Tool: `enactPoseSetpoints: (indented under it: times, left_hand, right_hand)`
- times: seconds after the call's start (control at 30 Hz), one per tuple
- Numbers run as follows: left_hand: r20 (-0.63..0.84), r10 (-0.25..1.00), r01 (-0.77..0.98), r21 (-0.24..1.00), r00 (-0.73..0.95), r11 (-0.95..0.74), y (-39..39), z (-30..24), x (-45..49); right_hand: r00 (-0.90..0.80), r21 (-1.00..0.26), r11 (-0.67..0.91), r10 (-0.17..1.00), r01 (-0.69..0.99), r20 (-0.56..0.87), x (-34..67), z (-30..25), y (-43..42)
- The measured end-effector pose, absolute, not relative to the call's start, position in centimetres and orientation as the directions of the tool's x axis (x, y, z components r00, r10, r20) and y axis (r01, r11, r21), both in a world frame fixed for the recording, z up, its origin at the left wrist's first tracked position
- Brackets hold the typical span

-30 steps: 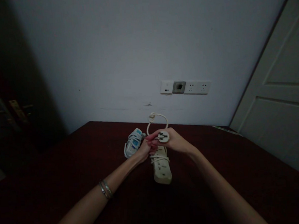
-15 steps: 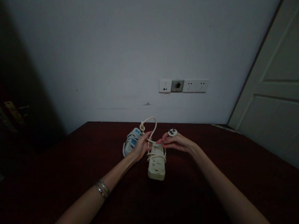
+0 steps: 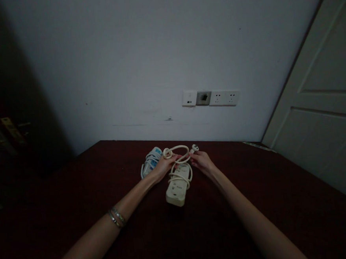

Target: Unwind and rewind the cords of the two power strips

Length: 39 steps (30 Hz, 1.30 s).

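A cream power strip (image 3: 177,188) lies on the dark red tabletop with its cord (image 3: 180,178) wound around its middle. The loose end of the cord rises in a loop above the strip's far end, knotted near my left hand (image 3: 163,166). That hand is closed on the cord beside the strip, its fingertips partly hidden behind the loop. To the right, my right hand (image 3: 203,161) pinches the cord's white plug (image 3: 194,148), whose pins point up and away. A second white and blue power strip (image 3: 152,161), wrapped in its own cord, lies just left of my left hand.
Behind the dark red table (image 3: 133,235) stands a pale wall with a row of sockets (image 3: 224,98) and a grey plate (image 3: 203,98). A white panelled door (image 3: 324,134) is at the right. A dark door with a brass lock plate (image 3: 13,129) shows at the left.
The plug has turned from showing its pins to a side view and moved slightly left and up. The cord loop has dropped lower and spread right. The cream strip's near end has shifted slightly left.
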<state>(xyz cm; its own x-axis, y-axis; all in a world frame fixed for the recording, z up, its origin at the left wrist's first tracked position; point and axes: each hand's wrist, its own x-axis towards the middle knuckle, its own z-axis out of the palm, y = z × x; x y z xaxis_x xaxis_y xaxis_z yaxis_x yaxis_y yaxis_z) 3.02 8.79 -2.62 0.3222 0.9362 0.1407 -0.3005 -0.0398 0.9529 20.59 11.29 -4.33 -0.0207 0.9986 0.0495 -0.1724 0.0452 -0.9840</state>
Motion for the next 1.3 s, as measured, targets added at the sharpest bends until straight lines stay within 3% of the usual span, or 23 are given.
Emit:
enactPoseSetpoints:
  times: [0.2, 0.33, 0.4, 0.47, 0.7, 0.8, 0.97, 1.17, 1.3]
  left_hand:
    - [0.148, 0.961, -0.034, 0.989, 0.233, -0.144, 9.4, -2.6, 2.9]
    - [0.178, 0.951, -0.023, 0.984, 0.252, -0.178, 9.5, -2.9, 2.7]
    - [0.184, 0.944, -0.027, 0.983, 0.273, -0.184, 9.7, -3.1, 2.7]
    - [0.186, 0.941, -0.06, 0.983, 0.284, -0.176, 9.8, -3.3, 2.7]
    - [0.165, 0.96, -0.2, 0.972, 0.228, -0.12, 9.6, -3.0, 2.9]
    - [0.144, 0.974, -0.197, 0.974, 0.174, -0.109, 9.8, -3.2, 2.7]
    - [0.081, 0.975, -0.174, 0.984, 0.205, -0.045, 10.0, -3.3, 2.4]
    - [0.01, 0.954, -0.158, 0.987, 0.299, 0.039, 9.1, -1.9, 2.2]
    - [-0.018, 0.942, -0.212, 0.973, 0.336, 0.094, 8.9, -1.3, 2.2]
  right_hand:
    - [-0.026, -0.964, 0.255, 0.967, 0.077, 0.254, 20.3, -1.5, 9.9]
    - [-0.332, -0.72, 0.566, 0.823, 0.402, 0.461, 20.2, 0.5, 8.7]
    - [-0.479, -0.609, 0.661, 0.745, 0.438, 0.464, 20.1, 1.1, 8.4]
    - [-0.561, -0.58, 0.707, 0.693, 0.405, 0.452, 20.2, 1.6, 8.1]
    - [-0.634, -0.659, 0.639, 0.71, 0.398, 0.306, 20.5, 2.2, 7.3]
    - [-0.568, -0.591, 0.687, 0.709, 0.424, 0.417, 19.7, 1.5, 7.5]
    - [-0.291, -0.422, 0.657, 0.698, 0.625, 0.655, 18.3, -0.1, 7.9]
    - [-0.013, -0.526, 0.623, 0.652, 0.579, 0.758, 18.3, -1.3, 7.8]
    - [0.034, -0.434, 0.71, 0.502, 0.555, 0.864, 18.1, -1.9, 8.0]
